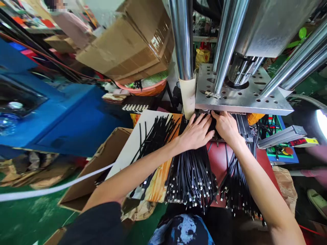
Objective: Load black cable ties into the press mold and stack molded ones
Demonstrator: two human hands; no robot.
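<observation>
My left hand [197,132] lies flat, fingers stretched forward, over the top of a thick bundle of black cables [192,177] with small metal plugs at their near ends. Beside it, at the front edge of a thick steel press plate [242,98], my right hand [226,125] has its fingers curled. Its fingertips reach under the edge, and whatever they pinch is hidden. A second bundle of black cables [238,183] hangs below my right wrist. More black cables [157,136] lie fanned out left of my left hand.
Steel columns [185,41] rise from the press. The red tabletop [217,160] carries the bundles; a white board [122,163] lies at left. A cardboard box [127,47] sits on an orange basket [150,89]. A control panel [281,136] stands right; a person [74,27] is far left.
</observation>
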